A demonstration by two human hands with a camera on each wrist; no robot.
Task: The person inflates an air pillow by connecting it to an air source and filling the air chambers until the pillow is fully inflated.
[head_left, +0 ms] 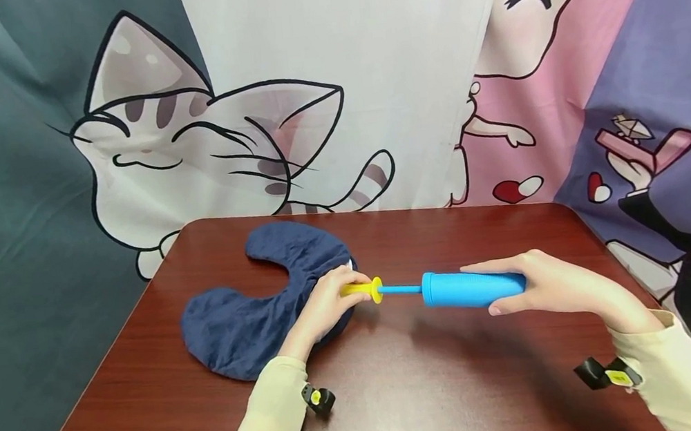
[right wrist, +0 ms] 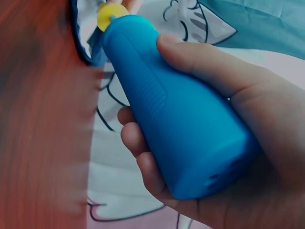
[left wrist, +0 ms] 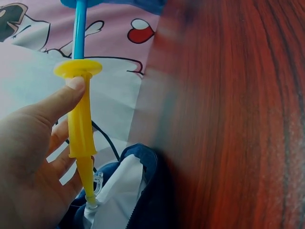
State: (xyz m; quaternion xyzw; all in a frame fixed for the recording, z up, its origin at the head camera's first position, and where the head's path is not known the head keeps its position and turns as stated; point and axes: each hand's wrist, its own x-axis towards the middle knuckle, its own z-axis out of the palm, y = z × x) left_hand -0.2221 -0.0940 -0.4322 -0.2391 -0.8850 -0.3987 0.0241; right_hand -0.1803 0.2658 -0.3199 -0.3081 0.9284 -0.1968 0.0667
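A hand pump with a blue barrel (head_left: 474,288), a thin blue rod (head_left: 400,290) and a yellow nozzle (left wrist: 82,121) extends sideways above the table. My left hand (head_left: 332,296) grips the nozzle, thumb just below its round flange. The nozzle's narrow tip meets a clear valve (left wrist: 97,183) on the white inner bladder (left wrist: 119,191), which shows through the unzipped cover of a navy U-shaped neck pillow (head_left: 238,330). My right hand (right wrist: 228,90) wraps around the barrel, with the thumb along one side and fingers curled round the other. A length of rod shows between barrel and flange.
The pillow lies on the left part of a dark reddish wooden table (head_left: 412,389). Behind the table's far edge hangs a cloth backdrop (head_left: 354,48) printed with cartoon animals. Small black cameras are strapped at both sleeves.
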